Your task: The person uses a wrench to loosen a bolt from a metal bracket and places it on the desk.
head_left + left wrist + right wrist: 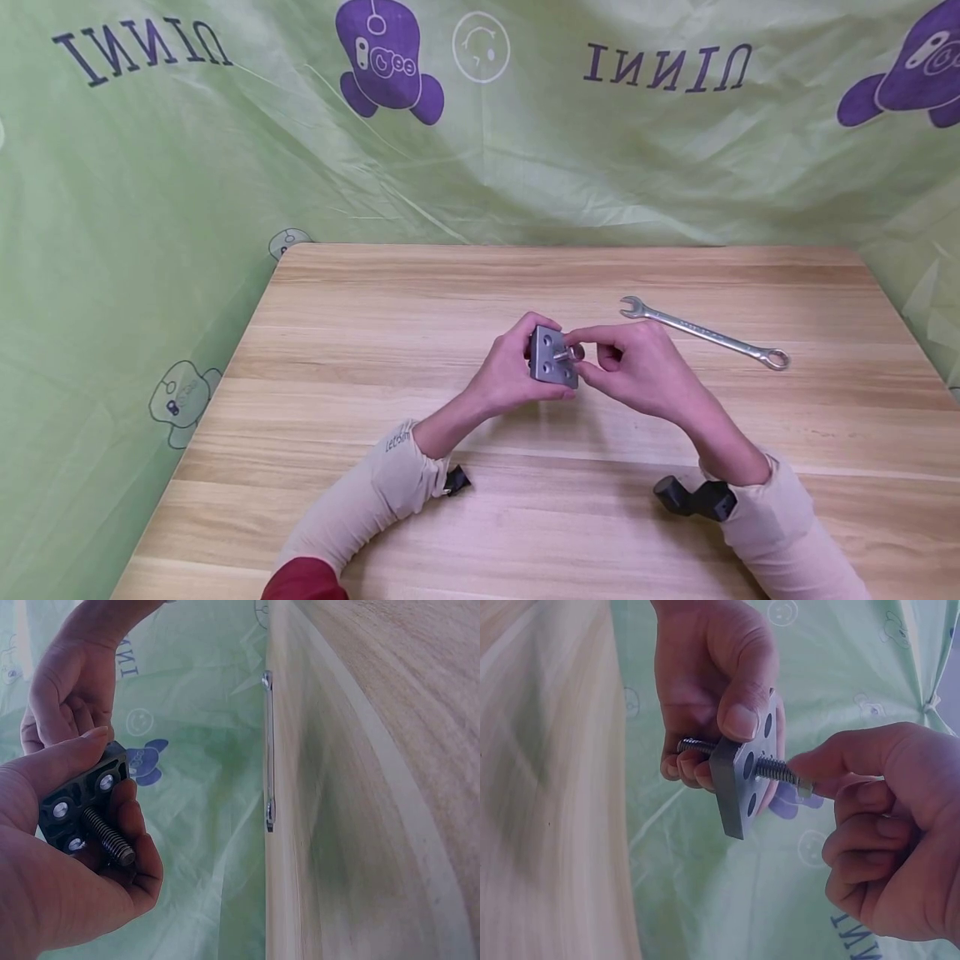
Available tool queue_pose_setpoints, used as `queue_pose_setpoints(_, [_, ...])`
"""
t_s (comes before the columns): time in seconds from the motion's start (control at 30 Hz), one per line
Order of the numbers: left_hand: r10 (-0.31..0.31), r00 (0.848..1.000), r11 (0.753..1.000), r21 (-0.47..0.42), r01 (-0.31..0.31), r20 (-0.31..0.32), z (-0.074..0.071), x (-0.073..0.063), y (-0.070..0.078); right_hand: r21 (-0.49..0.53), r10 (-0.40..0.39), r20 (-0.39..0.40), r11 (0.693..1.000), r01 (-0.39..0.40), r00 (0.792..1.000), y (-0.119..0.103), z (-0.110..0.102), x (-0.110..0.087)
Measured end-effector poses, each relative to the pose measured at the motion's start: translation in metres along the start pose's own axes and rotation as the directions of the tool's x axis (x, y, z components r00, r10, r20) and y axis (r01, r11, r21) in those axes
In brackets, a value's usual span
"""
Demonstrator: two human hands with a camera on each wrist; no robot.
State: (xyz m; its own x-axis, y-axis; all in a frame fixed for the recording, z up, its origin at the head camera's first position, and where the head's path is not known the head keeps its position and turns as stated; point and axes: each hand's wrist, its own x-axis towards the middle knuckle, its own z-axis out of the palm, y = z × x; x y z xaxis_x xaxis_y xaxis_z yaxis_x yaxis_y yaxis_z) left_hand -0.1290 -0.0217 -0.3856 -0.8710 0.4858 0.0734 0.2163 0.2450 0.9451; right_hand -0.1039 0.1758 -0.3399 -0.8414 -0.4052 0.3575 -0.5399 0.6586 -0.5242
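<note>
The left hand [510, 372] grips the plate [542, 355] by its edges, thumb along one side and fingers curled round the other, holding it above the table [375, 317]. The bolt [774, 769] runs through the plate's middle: one end sits in the pinch of the right hand's [641, 371] thumb and forefinger, while the threaded tip pokes out the back among the left fingers. The likeliest trouble is the plate turning along with the bolt, should the left hand's edge grip prove too light for the twist. An off-line push from the right fingertips could tilt the bolt and make its thread bind, if the hole is threaded; the fingertips cover the pinched end too much to tell whether it is a head or a nut. That end gives little to hold, so the pinch might slip, and smooth metal would make it worse. Behind the plate, the tip could scrape the left fingers if the bolt is driven further through. Should either grip fail, the parts would drop to the table below the fingers. The wrench [708, 333] lies beyond the right fingers, touched by neither hand.
</note>
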Motion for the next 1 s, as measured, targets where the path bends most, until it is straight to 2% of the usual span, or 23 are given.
queue_pose_setpoints(0.13, [0.004, 1.0, 1.0, -0.001, -0.004, 0.002, 0.0003, 0.0001, -0.0005, 0.031, 0.011, 0.0, 0.999, -0.011, 1.0, -0.001, 0.0021, 0.0002])
queue_pose_setpoints(0.33, [0.001, 1.0, 1.0, 0.001, -0.001, -0.001, 0.0004, -0.0002, 0.0002, 0.04, -0.054, -0.054, 0.998, 0.056, 0.997, 0.0004, 0.0064, 0.0004])
queue_pose_setpoints(0.53, [0.003, 1.0, 1.0, -0.002, -0.003, -0.006, -0.0002, -0.0004, 0.0018, 0.037, -0.064, -0.046, 0.997, 0.065, 0.997, 0.0019, 0.0037, 0.0004])
queue_pose_setpoints(0.63, [0.004, 1.0, 1.0, 0.003, -0.004, -0.007, -0.0003, -0.0004, 0.0022, 0.028, -0.023, -0.04, 0.999, 0.024, 0.999, 0.0007, 0.0015, 0.0004])
queue_pose_setpoints(0.73, [0.006, 1.0, 1.0, 0.007, -0.006, -0.006, -0.0001, 0.0, 0.0017, -0.007, 0.059, -0.028, 0.998, -0.059, 0.998, -0.0015, -0.0003, 0.0009])
queue_pose_setpoints(0.87, [0.006, 1.0, 1.0, 0.005, -0.006, -0.007, 0.0003, 0.0002, 0.0013, -0.079, 0.178, 0.006, 0.981, -0.177, 0.984, -0.0041, -0.0022, 0.0025])
queue_pose_setpoints(1.0, [0.004, 1.0, 1.0, 0.001, -0.004, -0.007, 0.0003, 0.0002, 0.0014, -0.124, 0.226, 0.049, 0.968, -0.219, 0.973, -0.0036, -0.0028, 0.0034])
